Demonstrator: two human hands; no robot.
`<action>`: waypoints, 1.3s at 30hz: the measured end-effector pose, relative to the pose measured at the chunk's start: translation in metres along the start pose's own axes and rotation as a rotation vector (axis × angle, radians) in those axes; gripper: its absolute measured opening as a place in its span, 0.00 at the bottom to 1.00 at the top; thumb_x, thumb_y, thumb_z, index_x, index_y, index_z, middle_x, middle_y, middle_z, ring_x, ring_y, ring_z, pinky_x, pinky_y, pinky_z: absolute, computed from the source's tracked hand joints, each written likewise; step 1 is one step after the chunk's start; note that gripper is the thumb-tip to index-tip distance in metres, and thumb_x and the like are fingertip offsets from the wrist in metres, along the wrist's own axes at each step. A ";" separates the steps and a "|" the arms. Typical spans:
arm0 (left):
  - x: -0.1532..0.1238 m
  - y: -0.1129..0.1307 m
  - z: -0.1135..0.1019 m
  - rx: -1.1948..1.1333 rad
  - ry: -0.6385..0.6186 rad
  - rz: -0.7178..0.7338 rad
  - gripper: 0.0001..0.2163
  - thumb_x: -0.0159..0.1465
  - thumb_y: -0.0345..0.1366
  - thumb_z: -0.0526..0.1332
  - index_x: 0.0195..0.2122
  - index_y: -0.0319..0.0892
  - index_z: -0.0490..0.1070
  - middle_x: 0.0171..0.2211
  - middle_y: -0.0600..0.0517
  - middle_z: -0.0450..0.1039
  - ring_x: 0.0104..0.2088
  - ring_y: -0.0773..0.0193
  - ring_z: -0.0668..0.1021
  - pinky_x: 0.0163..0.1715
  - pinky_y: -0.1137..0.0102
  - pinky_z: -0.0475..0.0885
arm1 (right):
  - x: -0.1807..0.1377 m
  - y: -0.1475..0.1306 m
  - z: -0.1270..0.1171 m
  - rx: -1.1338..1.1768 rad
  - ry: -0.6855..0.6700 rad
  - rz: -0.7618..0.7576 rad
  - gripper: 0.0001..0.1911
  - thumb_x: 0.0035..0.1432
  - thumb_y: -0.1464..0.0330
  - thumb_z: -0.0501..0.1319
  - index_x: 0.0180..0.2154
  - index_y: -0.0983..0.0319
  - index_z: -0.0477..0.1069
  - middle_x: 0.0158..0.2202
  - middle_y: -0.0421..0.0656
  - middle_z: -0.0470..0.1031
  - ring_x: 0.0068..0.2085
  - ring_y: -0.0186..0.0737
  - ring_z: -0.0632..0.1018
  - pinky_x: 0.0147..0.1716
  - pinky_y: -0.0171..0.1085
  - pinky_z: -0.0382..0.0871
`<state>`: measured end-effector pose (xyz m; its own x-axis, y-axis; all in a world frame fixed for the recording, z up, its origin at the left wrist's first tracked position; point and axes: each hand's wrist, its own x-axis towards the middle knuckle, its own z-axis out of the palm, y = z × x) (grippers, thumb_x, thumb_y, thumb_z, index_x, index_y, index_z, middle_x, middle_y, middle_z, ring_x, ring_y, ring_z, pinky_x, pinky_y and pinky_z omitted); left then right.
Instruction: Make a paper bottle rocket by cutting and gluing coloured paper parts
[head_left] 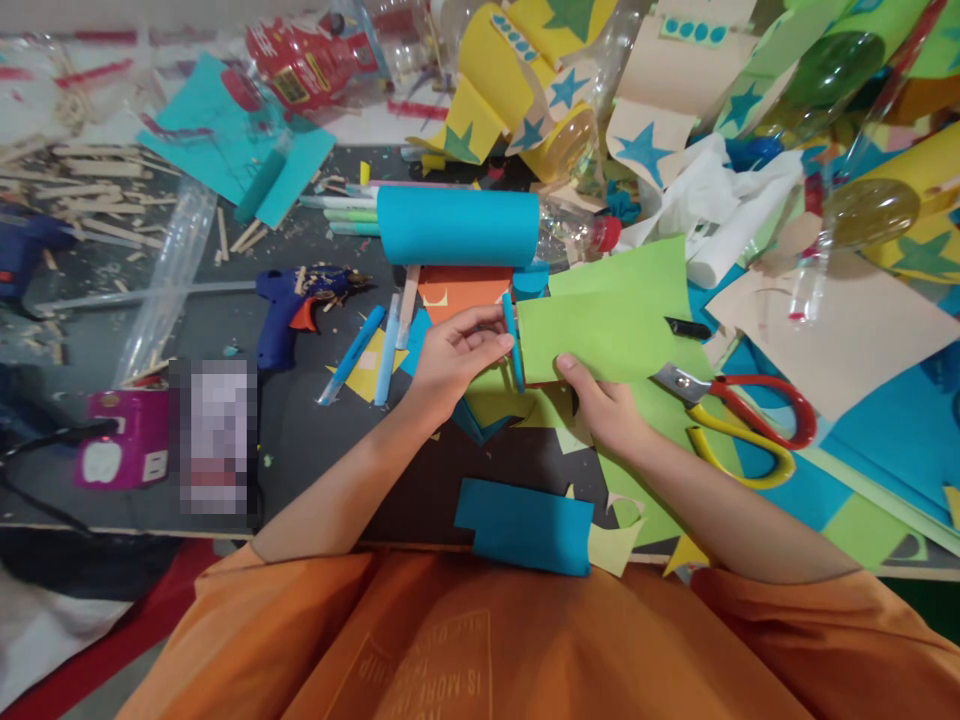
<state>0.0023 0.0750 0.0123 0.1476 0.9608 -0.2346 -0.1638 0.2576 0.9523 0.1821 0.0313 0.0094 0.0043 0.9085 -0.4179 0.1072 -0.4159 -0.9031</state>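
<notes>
My left hand (466,358) is closed, pinching a thin blue piece (514,342) seen nearly edge-on, so its full shape is hidden. Against its right side lies a light green paper sheet (600,335), gripped at the lower edge by my right hand (606,402), thumb on top and fingers hidden beneath. Just right of the green sheet rest scissors (750,410) with one red and one yellow handle. Behind my hands lies a plastic bottle (574,232) wrapped in a blue paper tube (457,226). An orange paper piece (465,290) with cut-outs sits below the tube.
Left of my hands lie a blue glue gun (279,312), blue markers (354,352) and wooden sticks (97,200). A magenta box (122,440) stands near the front edge. Blue paper (529,525) lies close to me. Star-decorated paper-wrapped bottles (487,80) crowd the back right.
</notes>
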 end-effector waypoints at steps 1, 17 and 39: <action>0.000 0.000 0.000 0.005 -0.001 0.000 0.16 0.48 0.44 0.76 0.35 0.44 0.79 0.30 0.53 0.77 0.27 0.67 0.74 0.32 0.67 0.76 | 0.000 0.000 0.000 -0.001 -0.006 -0.015 0.32 0.49 0.37 0.61 0.35 0.57 0.82 0.40 0.46 0.85 0.50 0.52 0.82 0.57 0.50 0.73; 0.001 0.000 -0.001 -0.022 -0.022 0.001 0.17 0.48 0.44 0.76 0.35 0.44 0.77 0.29 0.54 0.73 0.28 0.66 0.74 0.31 0.68 0.74 | 0.000 0.000 0.001 0.005 -0.037 -0.066 0.32 0.52 0.38 0.60 0.40 0.56 0.82 0.47 0.46 0.83 0.55 0.50 0.80 0.61 0.49 0.69; 0.002 -0.001 -0.001 -0.046 -0.042 0.018 0.19 0.47 0.47 0.77 0.34 0.44 0.76 0.28 0.55 0.73 0.28 0.67 0.76 0.30 0.70 0.76 | 0.001 0.001 0.000 -0.056 -0.074 -0.178 0.34 0.54 0.37 0.56 0.43 0.56 0.81 0.43 0.47 0.84 0.59 0.52 0.76 0.67 0.54 0.59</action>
<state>0.0019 0.0770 0.0108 0.1853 0.9603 -0.2085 -0.2109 0.2460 0.9460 0.1819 0.0321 0.0083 -0.0920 0.9612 -0.2600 0.1549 -0.2441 -0.9573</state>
